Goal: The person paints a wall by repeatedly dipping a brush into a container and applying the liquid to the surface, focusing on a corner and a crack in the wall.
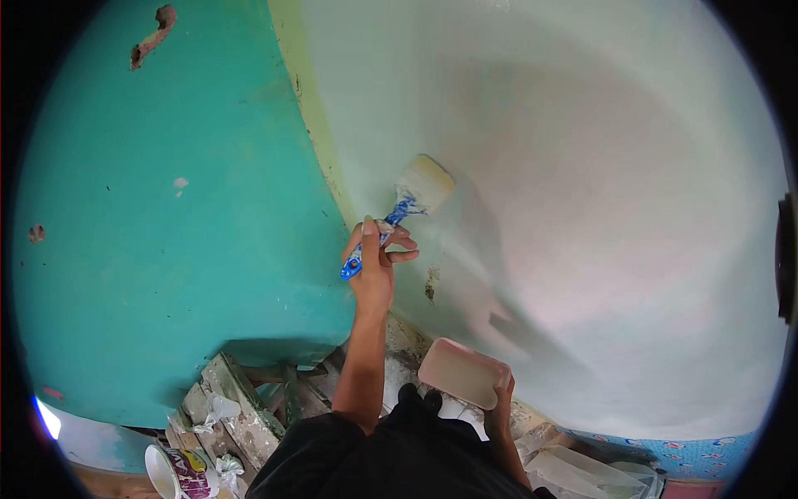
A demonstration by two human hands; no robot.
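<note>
Two hands are occupied. The left hand [378, 271] is closed round a wide paintbrush [426, 185], thumb lying along the blue handle and the other fingers curled on its far side. The right hand [499, 406] grips one end of a shallow pink tray [475, 353], low in front of the body; its inside is pale, but whether that is paint or bare tray I cannot tell.

The brush is up at the pale wall [565, 208], near that wall's left edge where it meets the teal wall [166, 249]; whether the bristles touch is unclear. It should be light, with a stiff handle and soft bristles; smears round its neck may be slippery, so the cleaner lower handle seems the best hold. The tray looks light and somewhat bendy, better gripped firmly by its end wall and kept level.

Farther out, below the brush, a chipped patch [431, 283] marks the pale wall. At lower left, a rough wooden platform [237, 391] carries crumpled plastic [223, 407], with a labelled bucket [193, 472] tipped beside its near edge. Clear plastic containers [573, 474] are at lower right.
</note>
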